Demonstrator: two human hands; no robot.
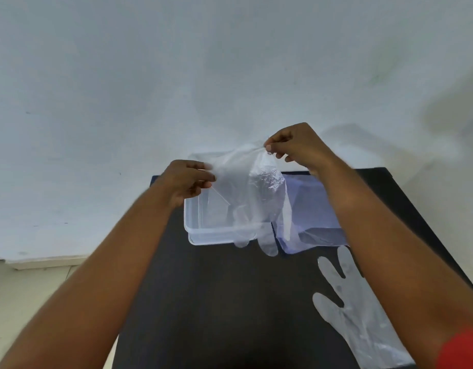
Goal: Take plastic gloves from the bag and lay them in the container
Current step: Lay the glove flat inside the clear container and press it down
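Observation:
A clear plastic glove point(246, 187) hangs in the air, stretched by its cuff between both hands. My left hand point(188, 182) pinches the cuff's left edge and my right hand point(296, 146) pinches its right edge, a little higher. The glove's fingers dangle over the front rim of the clear plastic container point(198, 233), which stands on the dark table point(216, 302). To the right of the container lies the bluish transparent bag point(312, 209), partly hidden by my right forearm. Another clear glove point(355, 312) lies flat on the table at the right, fingers pointing away from me.
The table stands against a pale wall point(176, 75). A light floor point(30, 288) shows past the table's left edge. A red sleeve point(462, 350) covers my right upper arm at the lower right corner.

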